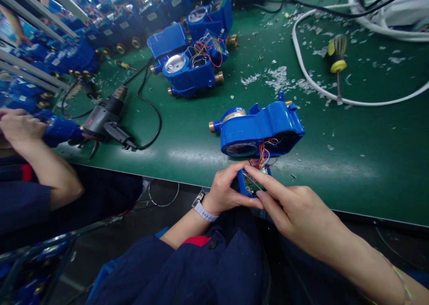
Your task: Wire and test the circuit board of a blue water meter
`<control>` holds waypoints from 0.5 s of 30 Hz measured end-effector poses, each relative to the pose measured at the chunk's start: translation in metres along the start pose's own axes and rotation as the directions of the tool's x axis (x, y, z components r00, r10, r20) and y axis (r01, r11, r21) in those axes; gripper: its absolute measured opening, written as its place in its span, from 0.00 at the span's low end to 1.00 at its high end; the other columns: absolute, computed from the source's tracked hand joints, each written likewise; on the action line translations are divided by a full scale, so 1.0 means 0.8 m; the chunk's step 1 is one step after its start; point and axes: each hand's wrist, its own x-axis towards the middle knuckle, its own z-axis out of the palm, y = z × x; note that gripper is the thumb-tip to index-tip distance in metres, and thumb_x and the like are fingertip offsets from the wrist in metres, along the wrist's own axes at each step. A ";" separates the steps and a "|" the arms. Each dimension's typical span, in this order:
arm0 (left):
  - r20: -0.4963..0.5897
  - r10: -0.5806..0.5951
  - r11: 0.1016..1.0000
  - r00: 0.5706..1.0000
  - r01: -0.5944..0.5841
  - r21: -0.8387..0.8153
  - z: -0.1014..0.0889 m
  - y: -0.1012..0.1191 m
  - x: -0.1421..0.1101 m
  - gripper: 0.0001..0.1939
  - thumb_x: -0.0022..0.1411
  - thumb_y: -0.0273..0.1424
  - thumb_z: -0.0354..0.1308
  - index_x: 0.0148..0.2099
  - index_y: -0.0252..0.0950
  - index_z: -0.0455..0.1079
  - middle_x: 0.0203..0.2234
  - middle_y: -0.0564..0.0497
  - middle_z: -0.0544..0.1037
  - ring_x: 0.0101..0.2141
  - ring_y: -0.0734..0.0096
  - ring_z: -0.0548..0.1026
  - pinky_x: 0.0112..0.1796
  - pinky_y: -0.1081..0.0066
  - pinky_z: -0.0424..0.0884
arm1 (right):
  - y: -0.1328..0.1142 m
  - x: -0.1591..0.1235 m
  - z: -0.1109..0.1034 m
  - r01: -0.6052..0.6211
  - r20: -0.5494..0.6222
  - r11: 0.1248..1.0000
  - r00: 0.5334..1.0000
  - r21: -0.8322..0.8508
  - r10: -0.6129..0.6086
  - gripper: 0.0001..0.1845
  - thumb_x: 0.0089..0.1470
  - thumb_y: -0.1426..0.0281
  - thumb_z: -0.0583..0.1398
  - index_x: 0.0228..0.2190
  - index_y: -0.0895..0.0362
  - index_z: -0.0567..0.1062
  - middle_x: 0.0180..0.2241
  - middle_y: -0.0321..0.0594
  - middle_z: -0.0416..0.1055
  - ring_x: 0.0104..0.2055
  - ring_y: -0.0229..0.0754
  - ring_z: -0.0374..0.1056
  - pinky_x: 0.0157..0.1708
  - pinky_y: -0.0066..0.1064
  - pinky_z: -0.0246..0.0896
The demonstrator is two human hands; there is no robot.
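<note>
My left hand (229,188) grips a small open blue case (241,182) with a green circuit board (257,183) inside, held at the table's front edge. Over it, my right hand (295,202) pinches a thin metal tool (252,179) lying across the board; its exact kind is unclear. Several coloured wires (263,155) run from the board up into a blue water meter (241,135). That meter lies tilted on the table just beyond my hands, its round window toward me and its brass pipe end (211,126) pointing left.
More blue meters (191,74) stand behind on the green table (335,153), one with exposed wires. A heat gun (105,112) with a black cord lies left, near a co-worker's hand (22,126). At right are a yellow-black screwdriver (337,57), a white cable (300,68) and plastic scraps (281,77).
</note>
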 end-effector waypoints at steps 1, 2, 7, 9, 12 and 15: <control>0.003 0.015 1.000 1.000 -0.015 -0.003 0.000 0.001 0.001 0.41 0.45 0.55 0.67 0.55 0.35 0.67 0.41 0.43 0.81 0.40 0.59 0.82 0.43 0.65 0.79 | 0.001 0.000 0.001 0.029 0.002 0.996 1.000 -0.085 -0.029 0.27 0.61 0.76 0.50 0.61 0.61 0.66 0.20 0.37 0.75 0.16 0.41 0.68 0.16 0.27 0.56; 0.007 0.025 1.000 1.000 -0.025 -0.007 0.000 0.001 0.003 0.41 0.46 0.55 0.67 0.55 0.35 0.66 0.43 0.42 0.81 0.41 0.59 0.82 0.44 0.65 0.79 | 0.002 0.001 0.002 0.054 0.012 0.988 0.999 -0.143 -0.052 0.27 0.61 0.76 0.50 0.61 0.62 0.66 0.21 0.39 0.76 0.16 0.42 0.69 0.16 0.28 0.56; -0.007 0.043 0.999 0.999 -0.043 -0.025 0.001 0.002 0.004 0.41 0.46 0.52 0.68 0.57 0.35 0.66 0.44 0.42 0.81 0.43 0.59 0.82 0.45 0.66 0.79 | 0.003 0.000 0.011 0.054 0.007 0.998 0.999 0.016 -0.054 0.27 0.63 0.78 0.47 0.61 0.69 0.64 0.28 0.46 0.79 0.18 0.41 0.70 0.19 0.31 0.61; -0.015 0.042 0.998 0.999 -0.042 -0.037 0.002 0.002 0.004 0.41 0.46 0.52 0.68 0.57 0.35 0.66 0.45 0.41 0.80 0.43 0.60 0.82 0.45 0.66 0.79 | 0.001 0.000 0.014 0.013 -0.031 0.988 0.999 0.154 -0.009 0.26 0.64 0.77 0.46 0.60 0.68 0.65 0.29 0.45 0.79 0.19 0.40 0.70 0.18 0.30 0.61; -0.003 0.035 0.998 0.999 -0.035 -0.059 0.002 0.002 0.004 0.41 0.46 0.52 0.69 0.57 0.35 0.66 0.45 0.42 0.81 0.43 0.60 0.82 0.44 0.66 0.79 | -0.003 -0.002 0.016 -0.069 -0.035 0.944 0.996 0.322 0.085 0.25 0.64 0.74 0.48 0.61 0.65 0.66 0.30 0.44 0.79 0.22 0.41 0.72 0.18 0.29 0.63; 0.018 0.024 0.997 1.000 -0.022 -0.072 0.002 0.002 0.005 0.42 0.44 0.50 0.70 0.58 0.36 0.66 0.45 0.43 0.81 0.43 0.59 0.82 0.44 0.66 0.79 | -0.006 -0.004 0.018 -0.136 -0.020 0.898 0.987 0.418 0.159 0.25 0.64 0.73 0.49 0.60 0.62 0.67 0.25 0.40 0.76 0.21 0.41 0.70 0.20 0.30 0.66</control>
